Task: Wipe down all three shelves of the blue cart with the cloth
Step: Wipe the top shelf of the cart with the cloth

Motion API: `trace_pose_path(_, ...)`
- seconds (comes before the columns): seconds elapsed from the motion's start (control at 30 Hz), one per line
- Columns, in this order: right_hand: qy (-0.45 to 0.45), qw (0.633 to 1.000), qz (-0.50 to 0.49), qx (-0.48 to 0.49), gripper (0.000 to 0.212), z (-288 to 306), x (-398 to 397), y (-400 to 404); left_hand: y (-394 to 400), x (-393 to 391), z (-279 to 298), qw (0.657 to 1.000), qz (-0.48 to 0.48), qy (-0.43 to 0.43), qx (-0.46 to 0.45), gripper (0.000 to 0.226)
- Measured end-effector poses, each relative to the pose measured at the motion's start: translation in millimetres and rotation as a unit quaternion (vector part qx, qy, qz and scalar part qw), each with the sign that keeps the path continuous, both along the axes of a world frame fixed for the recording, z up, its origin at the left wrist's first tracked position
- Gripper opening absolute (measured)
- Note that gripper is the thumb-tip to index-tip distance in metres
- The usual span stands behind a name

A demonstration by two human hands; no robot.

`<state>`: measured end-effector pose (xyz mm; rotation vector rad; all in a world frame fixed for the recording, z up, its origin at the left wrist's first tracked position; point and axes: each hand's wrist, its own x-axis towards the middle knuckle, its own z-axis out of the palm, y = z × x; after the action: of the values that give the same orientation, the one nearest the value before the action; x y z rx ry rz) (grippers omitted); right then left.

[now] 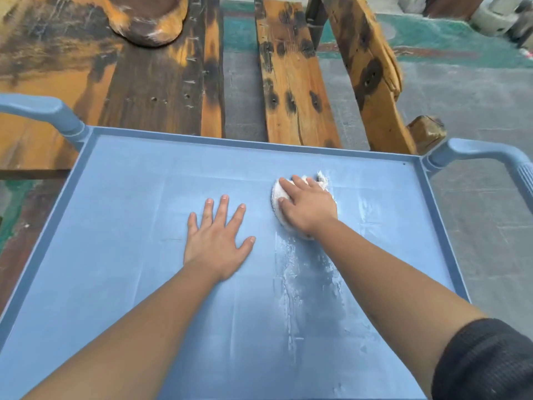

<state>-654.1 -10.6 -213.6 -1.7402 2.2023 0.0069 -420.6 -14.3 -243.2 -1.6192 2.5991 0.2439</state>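
The flat blue plastic top shelf with a raised rim is seen. A bunched white cloth and wet whitish streaks are lying on it.

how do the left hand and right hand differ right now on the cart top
The left hand lies flat with fingers spread, bare on the top shelf; the right hand curls over the white cloth. The left hand holds nothing; the right hand presses the cloth down. The right hand reaches farther from the person. Both rest on the same shelf.

Two hands, left hand and right hand; one cloth; one blue cart; two handles.
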Motion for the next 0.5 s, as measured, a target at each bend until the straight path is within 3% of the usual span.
trace_pose_path(0.33, -0.053, 0.995, 0.078, 0.017, 0.063, 5.0, 40.8, 96.5, -1.6, -0.7, 4.0, 1.000, -0.003, -0.006, 0.009, 0.071)
trace_pose_path(0.5, -0.086, 0.986, 0.142, 0.030, 0.054, 8.0, 64.5, 143.2, -0.2, -0.6, 2.5, 1.000, -0.004, -0.001, 0.005, 0.071)
